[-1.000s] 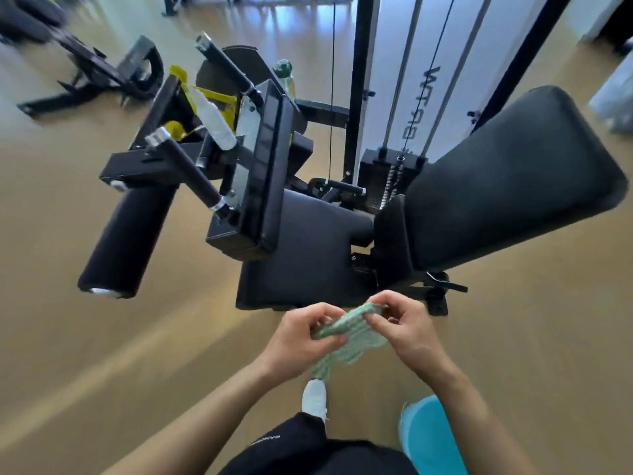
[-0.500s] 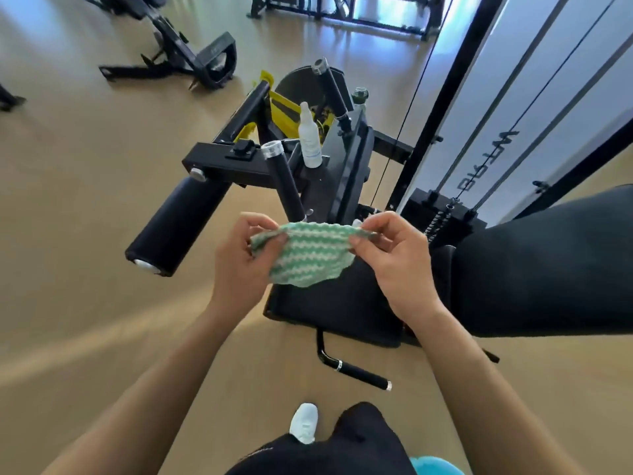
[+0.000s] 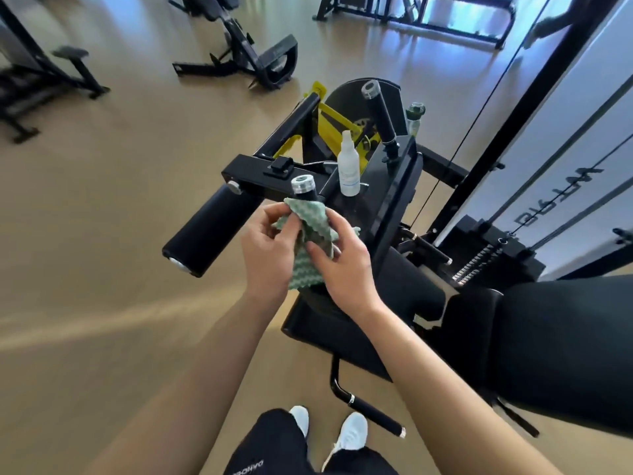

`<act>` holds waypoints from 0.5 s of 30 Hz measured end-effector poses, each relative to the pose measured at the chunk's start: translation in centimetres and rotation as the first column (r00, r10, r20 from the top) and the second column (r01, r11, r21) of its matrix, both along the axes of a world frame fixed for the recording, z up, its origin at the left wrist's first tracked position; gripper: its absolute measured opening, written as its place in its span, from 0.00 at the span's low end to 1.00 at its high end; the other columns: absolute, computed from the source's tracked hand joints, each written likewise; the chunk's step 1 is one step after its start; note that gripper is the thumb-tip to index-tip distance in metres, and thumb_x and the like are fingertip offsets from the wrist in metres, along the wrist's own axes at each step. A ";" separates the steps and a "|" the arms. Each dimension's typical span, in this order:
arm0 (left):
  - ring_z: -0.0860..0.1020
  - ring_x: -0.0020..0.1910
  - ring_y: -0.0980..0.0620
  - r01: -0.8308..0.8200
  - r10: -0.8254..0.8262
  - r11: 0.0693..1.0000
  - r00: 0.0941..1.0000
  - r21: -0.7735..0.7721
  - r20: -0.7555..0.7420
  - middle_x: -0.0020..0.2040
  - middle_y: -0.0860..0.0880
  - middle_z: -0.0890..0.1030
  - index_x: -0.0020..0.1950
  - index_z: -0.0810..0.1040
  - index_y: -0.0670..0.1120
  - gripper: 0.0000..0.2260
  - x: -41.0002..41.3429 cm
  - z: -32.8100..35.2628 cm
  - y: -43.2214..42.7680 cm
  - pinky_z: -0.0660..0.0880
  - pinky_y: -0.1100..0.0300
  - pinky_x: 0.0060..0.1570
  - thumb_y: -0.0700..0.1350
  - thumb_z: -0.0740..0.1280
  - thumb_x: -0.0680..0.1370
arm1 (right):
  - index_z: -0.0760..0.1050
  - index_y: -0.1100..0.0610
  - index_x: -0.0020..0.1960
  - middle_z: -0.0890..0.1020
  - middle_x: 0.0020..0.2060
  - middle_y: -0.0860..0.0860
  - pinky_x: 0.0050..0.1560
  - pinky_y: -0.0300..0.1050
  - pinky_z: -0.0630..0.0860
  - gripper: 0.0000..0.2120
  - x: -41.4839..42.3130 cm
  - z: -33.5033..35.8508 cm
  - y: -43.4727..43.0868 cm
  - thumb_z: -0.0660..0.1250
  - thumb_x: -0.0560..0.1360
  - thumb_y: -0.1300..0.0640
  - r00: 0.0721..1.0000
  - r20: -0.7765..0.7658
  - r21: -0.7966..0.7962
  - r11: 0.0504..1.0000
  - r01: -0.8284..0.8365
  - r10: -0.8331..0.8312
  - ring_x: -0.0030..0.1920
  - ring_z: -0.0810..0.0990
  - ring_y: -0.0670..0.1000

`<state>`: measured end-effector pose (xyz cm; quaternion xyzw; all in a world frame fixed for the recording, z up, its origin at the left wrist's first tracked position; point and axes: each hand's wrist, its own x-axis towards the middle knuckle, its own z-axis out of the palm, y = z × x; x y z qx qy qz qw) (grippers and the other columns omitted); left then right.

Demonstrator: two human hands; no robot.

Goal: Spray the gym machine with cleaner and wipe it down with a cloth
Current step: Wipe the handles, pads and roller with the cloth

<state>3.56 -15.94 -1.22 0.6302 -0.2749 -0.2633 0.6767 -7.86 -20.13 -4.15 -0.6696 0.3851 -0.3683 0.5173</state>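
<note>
Ok so from the head cam rn: both hands are up at the near grip handle [image 3: 306, 193] of the gym machine [image 3: 394, 207], w/ the cloth [image 3: 308, 234] draped over that handle just below its silver end cap. Cloth is green/white zigzag weave and hangs down between the hands. Left hand [image 3: 270, 248] is pinching the cloth's left edge w/ thumb + fingers. Right hand [image 3: 346, 258] is pressed onto the cloth from the right side, fingers curled around the handle thru the fabric, so both are clamped on the cloth and nearly touching each other.

Spray bottle [image 3: 348, 166], clear/white w/ a capped top, stands upright on the machine's black plate just behind + right of that handle, nobody touching it. Second grip handle [image 3: 379, 114] sticks up further back past the bottle. Black roller pad [image 3: 212, 231] juts out left of the handle. Big black seat pad [image 3: 565, 344] sits to the right of it. My white shoes [image 3: 352, 430] on the wood floor [image 3: 102, 234] below the handle.
</note>
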 end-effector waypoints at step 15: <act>0.83 0.49 0.57 0.311 -0.311 0.947 0.950 -0.086 0.004 0.54 0.38 0.81 0.61 0.83 0.42 0.11 4.9 -0.7 -0.6 0.80 0.64 0.48 0.34 0.65 0.82 | 0.73 0.59 0.64 0.79 0.46 0.46 0.51 0.40 0.78 0.11 6.7 4.2 -2.8 0.67 0.83 0.56 0.982 -0.030 -0.193 0.965 0.178 -0.187 0.46 0.79 0.43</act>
